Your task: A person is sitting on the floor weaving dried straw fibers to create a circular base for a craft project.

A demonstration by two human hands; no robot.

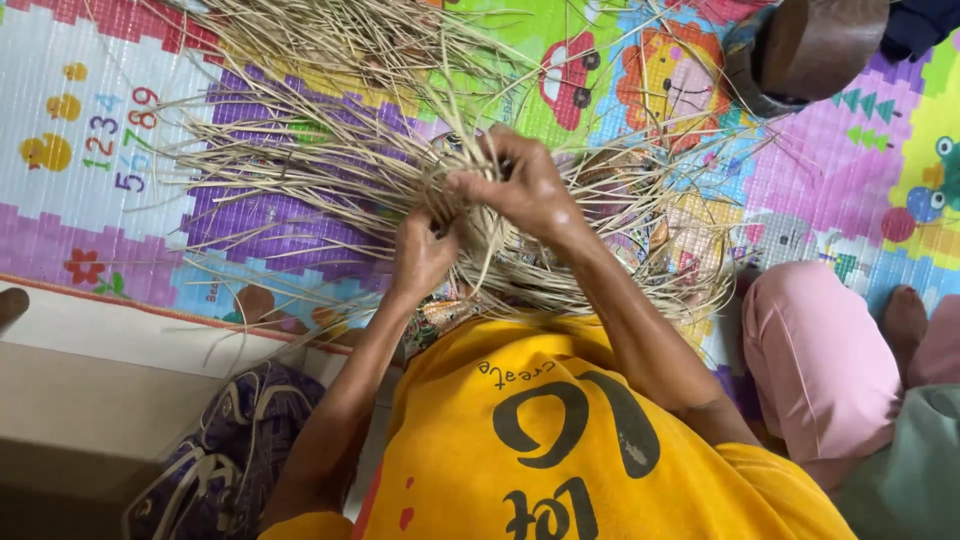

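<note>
My left hand (422,252) and my right hand (520,185) both grip pale dry straw strips at the centre of a half-woven straw piece (520,260) in front of my yellow shirt. The right hand pinches a few strips from above, fingers curled. Just below and to the left of it, the left hand holds strips tight. Loose straw ends (330,150) fan out in all directions over the mat.
A bright children's play mat (90,130) covers the floor. A round brown wooden object (815,45) lies at the top right. Another person in pink trousers (815,365) sits at the right. My patterned purple skirt (235,440) shows at the lower left.
</note>
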